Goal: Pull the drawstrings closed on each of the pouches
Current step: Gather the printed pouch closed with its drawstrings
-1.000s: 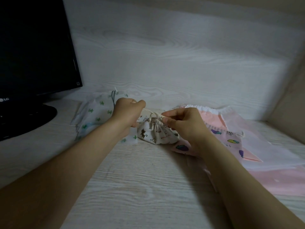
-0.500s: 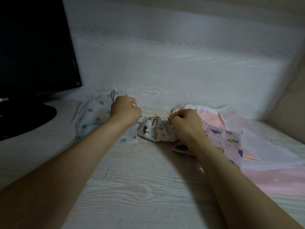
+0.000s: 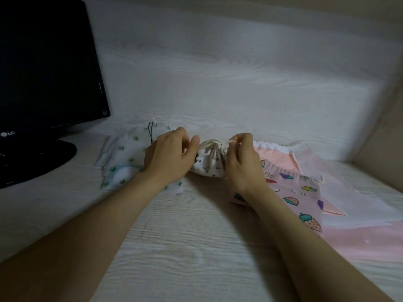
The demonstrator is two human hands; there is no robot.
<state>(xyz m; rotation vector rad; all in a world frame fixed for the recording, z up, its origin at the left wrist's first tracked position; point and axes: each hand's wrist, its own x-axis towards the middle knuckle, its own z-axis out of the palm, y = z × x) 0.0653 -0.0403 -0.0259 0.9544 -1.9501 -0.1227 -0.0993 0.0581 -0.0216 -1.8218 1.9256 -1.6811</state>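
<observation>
A: What changed on your end?
B: My left hand point(image 3: 168, 158) has come in from its pull to the small white cat-print cloth pouch point(image 3: 210, 162) at frame centre. I cannot tell if it still pinches cord. My right hand point(image 3: 242, 164) pinches the cream drawstring point(image 3: 231, 143) at the neck.
A: Closed, then?
B: Gathered tight, I judge. It bulges, contents hidden. The flat pink fruit-print pouch point(image 3: 294, 186), right of centre, seems undrawn

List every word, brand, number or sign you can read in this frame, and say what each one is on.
"LG": on the lower bezel of the black monitor, at its left end.
Small square mark on the bezel's lower right corner: too small to read.
Small white pouch, green cactus-print pouch, pink fruit-print pouch: printed pictures only, no readable words.
</observation>
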